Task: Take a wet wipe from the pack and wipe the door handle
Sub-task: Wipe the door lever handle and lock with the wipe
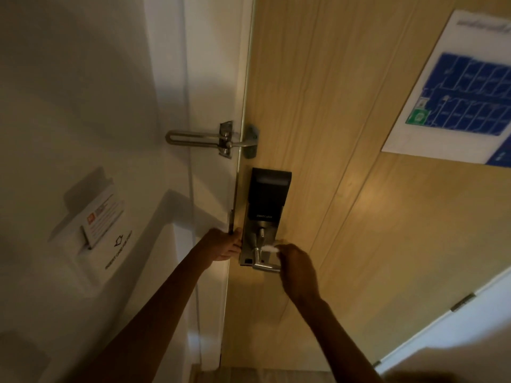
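Observation:
A silver lever door handle sticks out from a black and silver smart lock plate on the wooden door. My right hand is closed on a bunched white wet wipe and presses it against the lock plate just above the lever. My left hand grips the door's edge beside the lock, its fingers curled around it. The wipe pack is not in view.
A metal swing-bar door guard bridges the white frame and the door above the lock. A key-card holder with a card sits on the white wall at left. An evacuation plan hangs on the door at upper right.

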Demonstrator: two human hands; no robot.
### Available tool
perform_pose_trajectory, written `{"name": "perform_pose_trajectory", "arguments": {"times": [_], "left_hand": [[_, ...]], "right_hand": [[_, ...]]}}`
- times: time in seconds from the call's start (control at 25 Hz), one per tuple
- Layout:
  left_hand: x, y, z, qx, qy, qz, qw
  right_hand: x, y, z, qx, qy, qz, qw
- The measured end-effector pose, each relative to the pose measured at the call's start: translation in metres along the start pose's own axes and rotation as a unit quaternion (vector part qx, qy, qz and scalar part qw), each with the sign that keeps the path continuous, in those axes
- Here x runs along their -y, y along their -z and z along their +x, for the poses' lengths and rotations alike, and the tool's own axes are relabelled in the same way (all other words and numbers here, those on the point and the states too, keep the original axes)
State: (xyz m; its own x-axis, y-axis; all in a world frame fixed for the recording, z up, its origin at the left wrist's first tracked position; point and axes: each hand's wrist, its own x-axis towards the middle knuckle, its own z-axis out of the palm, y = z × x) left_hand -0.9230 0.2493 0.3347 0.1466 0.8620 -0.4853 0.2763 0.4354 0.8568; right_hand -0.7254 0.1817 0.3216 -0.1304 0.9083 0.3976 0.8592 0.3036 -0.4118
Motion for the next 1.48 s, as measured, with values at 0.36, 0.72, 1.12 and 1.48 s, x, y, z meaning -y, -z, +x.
{"name": "perform_pose_trajectory", "arguments": {"times": [0.36,0.72,1.12,1.48], "left_hand": [[-0.012,-0.008,-0.003,-0.002,0.023,-0.031,0.999],[-0.005,-0.009,-0.011,-0.036,-0.034,0.014,0.999],[-0.020,-0.014,-0.023,0.002,0.023,-0.017,1.000],[-0.014,-0.005,-0.017,-0.014,-0.020,0.029,0.999]], "right_hand": [[0.012,-0.029,-0.014,0.025,-0.039,-0.155,0.987],[-0.074,0.024,-0.022,-0.038,-0.199,-0.053,0.978],[0.030,-0.050,0.023,-0.066,-0.254,0.060,0.963],[-0.048,0.005,0.018,0.216,0.004,-0.063,0.974]]}}
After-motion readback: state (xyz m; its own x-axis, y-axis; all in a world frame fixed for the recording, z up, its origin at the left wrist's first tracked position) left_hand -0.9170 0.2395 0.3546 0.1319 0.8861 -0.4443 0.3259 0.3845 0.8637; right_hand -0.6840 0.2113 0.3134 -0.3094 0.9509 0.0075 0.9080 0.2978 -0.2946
